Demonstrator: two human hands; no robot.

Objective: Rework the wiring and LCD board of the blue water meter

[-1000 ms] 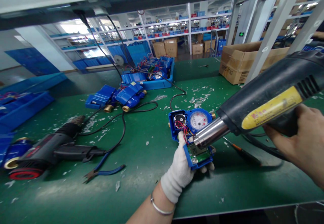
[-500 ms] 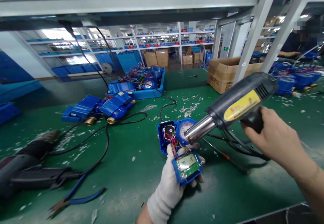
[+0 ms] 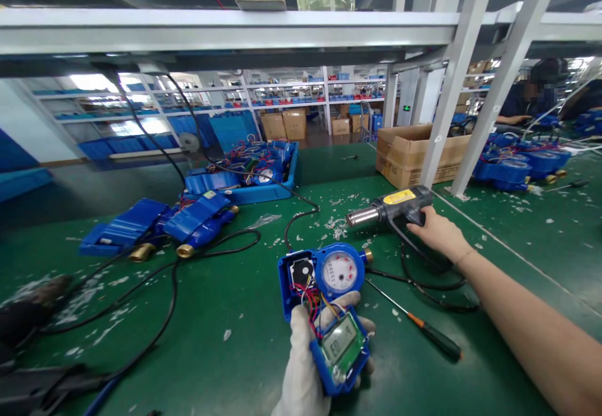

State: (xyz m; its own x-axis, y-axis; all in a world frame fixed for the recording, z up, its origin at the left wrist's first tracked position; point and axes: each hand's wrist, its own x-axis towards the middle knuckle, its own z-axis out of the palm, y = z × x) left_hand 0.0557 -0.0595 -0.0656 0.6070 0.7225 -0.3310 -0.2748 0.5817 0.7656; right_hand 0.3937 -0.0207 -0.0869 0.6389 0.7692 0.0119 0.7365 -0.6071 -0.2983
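Observation:
My gloved left hand (image 3: 305,366) grips a blue display module (image 3: 339,352) with a small LCD, joined by red and yellow wires to an open blue water meter (image 3: 324,272) lying on the green bench. My right hand (image 3: 435,231) is stretched far forward, its fingers round the handle of a black heat gun (image 3: 390,206) with a yellow label, which rests on the bench with its metal nozzle pointing left.
A screwdriver (image 3: 418,328) lies right of the meter. Black cables (image 3: 197,259) loop across the green mat (image 3: 226,303). Blue meters (image 3: 188,221) and a blue tray (image 3: 263,174) sit behind. A cardboard box (image 3: 409,152) stands at the back; another person works far right.
My right hand has carried the heat gun away from the meter and down onto the bench farther back. The left hand has pulled the display module nearer to me.

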